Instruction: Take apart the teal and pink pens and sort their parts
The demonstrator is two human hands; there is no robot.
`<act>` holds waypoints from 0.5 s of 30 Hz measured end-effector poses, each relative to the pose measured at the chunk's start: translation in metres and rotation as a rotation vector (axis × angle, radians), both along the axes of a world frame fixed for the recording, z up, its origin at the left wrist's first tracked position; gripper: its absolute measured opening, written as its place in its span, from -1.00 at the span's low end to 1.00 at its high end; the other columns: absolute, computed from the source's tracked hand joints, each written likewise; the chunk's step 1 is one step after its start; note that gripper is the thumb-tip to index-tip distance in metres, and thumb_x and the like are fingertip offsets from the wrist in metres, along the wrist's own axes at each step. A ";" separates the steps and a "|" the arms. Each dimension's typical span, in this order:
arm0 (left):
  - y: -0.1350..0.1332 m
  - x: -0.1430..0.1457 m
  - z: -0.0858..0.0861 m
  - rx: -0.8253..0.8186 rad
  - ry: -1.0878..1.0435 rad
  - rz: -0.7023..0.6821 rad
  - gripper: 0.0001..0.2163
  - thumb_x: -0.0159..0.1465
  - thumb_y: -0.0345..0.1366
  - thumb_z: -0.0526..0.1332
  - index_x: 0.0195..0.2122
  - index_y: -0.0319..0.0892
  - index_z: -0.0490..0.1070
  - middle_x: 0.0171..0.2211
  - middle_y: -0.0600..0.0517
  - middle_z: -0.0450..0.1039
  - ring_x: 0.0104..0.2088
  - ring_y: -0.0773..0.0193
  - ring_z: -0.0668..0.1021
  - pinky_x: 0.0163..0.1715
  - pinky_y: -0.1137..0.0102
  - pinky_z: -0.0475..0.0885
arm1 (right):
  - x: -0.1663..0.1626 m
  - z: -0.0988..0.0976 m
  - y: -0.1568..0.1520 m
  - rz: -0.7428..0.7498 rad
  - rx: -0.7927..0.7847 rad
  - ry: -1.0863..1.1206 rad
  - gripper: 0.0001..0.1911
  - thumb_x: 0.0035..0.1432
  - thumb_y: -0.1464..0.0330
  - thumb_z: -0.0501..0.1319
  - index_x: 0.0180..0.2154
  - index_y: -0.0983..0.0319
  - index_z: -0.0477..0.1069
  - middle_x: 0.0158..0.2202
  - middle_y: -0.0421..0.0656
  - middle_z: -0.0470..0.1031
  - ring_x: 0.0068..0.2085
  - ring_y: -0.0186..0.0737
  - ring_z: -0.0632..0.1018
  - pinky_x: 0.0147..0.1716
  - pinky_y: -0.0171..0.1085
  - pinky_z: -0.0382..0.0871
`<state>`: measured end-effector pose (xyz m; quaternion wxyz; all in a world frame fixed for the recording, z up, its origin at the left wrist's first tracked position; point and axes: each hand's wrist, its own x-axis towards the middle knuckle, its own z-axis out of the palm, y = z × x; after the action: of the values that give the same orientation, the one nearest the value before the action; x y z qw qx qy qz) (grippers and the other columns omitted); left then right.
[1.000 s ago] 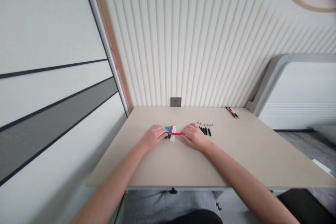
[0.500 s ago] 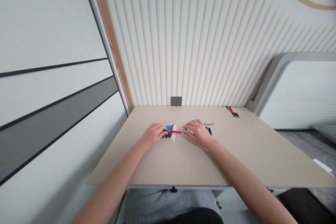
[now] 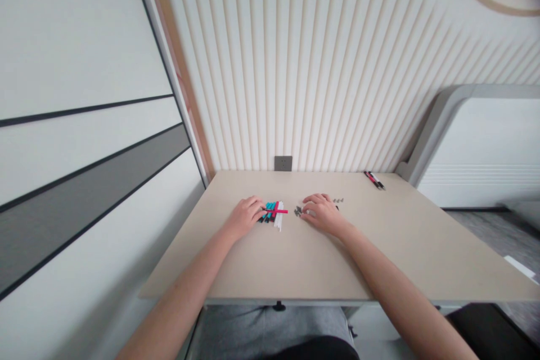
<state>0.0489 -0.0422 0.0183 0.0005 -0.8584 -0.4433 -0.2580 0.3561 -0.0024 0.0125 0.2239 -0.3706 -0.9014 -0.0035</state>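
My left hand (image 3: 245, 217) is closed on a red pen barrel (image 3: 282, 211), which has a dark end near the fingers and points right. Under and beside it lie several teal and black pen barrels (image 3: 269, 214) and a fan of thin white refills (image 3: 279, 220). My right hand (image 3: 324, 215) is low over the table with its fingers curled together. Whatever is between those fingertips is too small to make out. Several small grey parts (image 3: 297, 211) lie just left of its fingertips. A black piece (image 3: 337, 208) is partly hidden behind that hand.
A short row of small grey parts (image 3: 338, 200) lies beyond my right hand. Two pens (image 3: 374, 180), one red and black, one white and black, rest at the table's (image 3: 253, 270) back right. A dark wall socket (image 3: 283, 163) sits above the back edge.
My right hand has shifted slightly right, uncovering the small grey parts near its fingertips and covering most of the black pieces. My left hand and the red barrel have moved slightly left.
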 end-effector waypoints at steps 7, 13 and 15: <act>-0.002 0.001 0.002 -0.002 0.000 -0.004 -0.84 0.38 -0.21 0.08 -0.15 -0.11 0.40 -0.16 0.00 0.43 -0.12 0.21 0.47 -0.11 0.30 0.34 | 0.000 0.001 0.000 0.037 -0.008 0.017 -0.84 0.24 0.31 0.17 -0.31 0.14 0.53 -0.13 -0.11 0.54 -0.06 -0.12 0.46 0.00 -0.07 0.15; -0.002 0.000 0.001 0.005 -0.010 0.000 -0.84 0.38 -0.21 0.09 -0.15 -0.11 0.41 -0.18 0.01 0.45 -0.14 0.21 0.48 -0.13 0.30 0.34 | -0.006 0.001 0.000 0.005 -0.125 0.207 -0.80 0.26 0.30 0.13 -0.26 0.16 0.52 -0.22 -0.11 0.59 -0.15 -0.14 0.53 -0.05 -0.12 0.24; -0.002 0.000 0.001 0.004 -0.013 -0.001 -0.84 0.38 -0.21 0.09 -0.15 -0.12 0.41 -0.18 0.00 0.46 -0.14 0.21 0.48 -0.13 0.30 0.34 | -0.009 0.003 -0.003 0.007 -0.197 0.288 -0.78 0.26 0.27 0.12 -0.28 0.17 0.53 -0.25 -0.12 0.60 -0.19 -0.15 0.55 -0.08 -0.15 0.29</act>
<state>0.0487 -0.0443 0.0190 -0.0009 -0.8569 -0.4426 -0.2644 0.3468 -0.0050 0.0156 0.3132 -0.3845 -0.8572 0.1387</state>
